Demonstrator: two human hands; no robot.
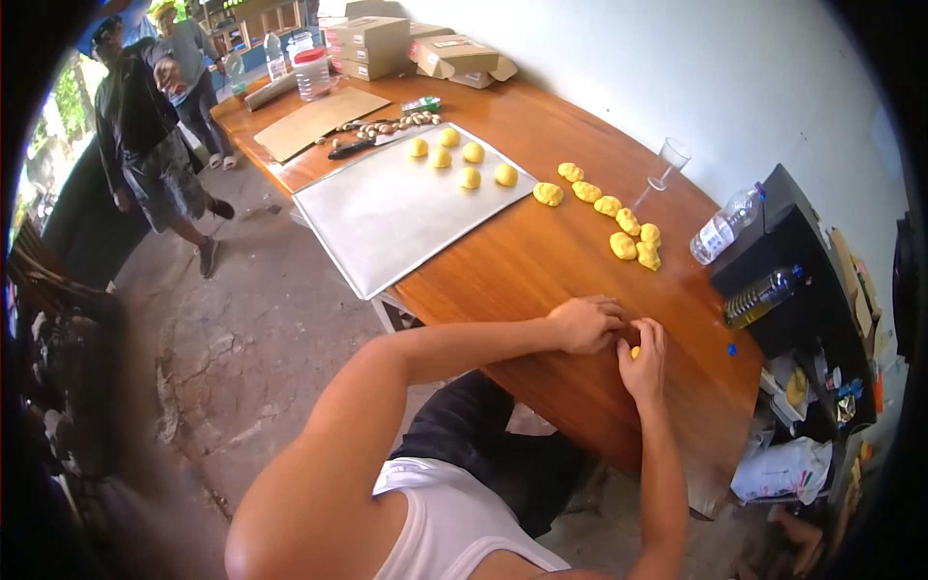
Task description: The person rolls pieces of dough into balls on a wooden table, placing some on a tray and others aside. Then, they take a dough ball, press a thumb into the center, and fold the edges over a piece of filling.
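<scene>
Over the near part of the wooden table (541,280), my left hand (588,325) has its fingers curled beside my right hand. A small piece of yellow dough (635,353) shows between the fingers of my right hand (645,362). Whether the left fingers touch the dough is hidden. Beyond the hands lie several rough yellow dough lumps (607,205) in a curved row. Several smooth yellow dough balls (470,178) rest on the far right part of a metal tray (387,217).
A glass (668,164) and a plastic bottle (725,227) stand at the right, near a bottle of yellowish liquid (762,298). Cardboard boxes (367,43), a red-lidded jar (311,75) and a cardboard sheet (322,122) are at the back. Two people (145,126) are at the left.
</scene>
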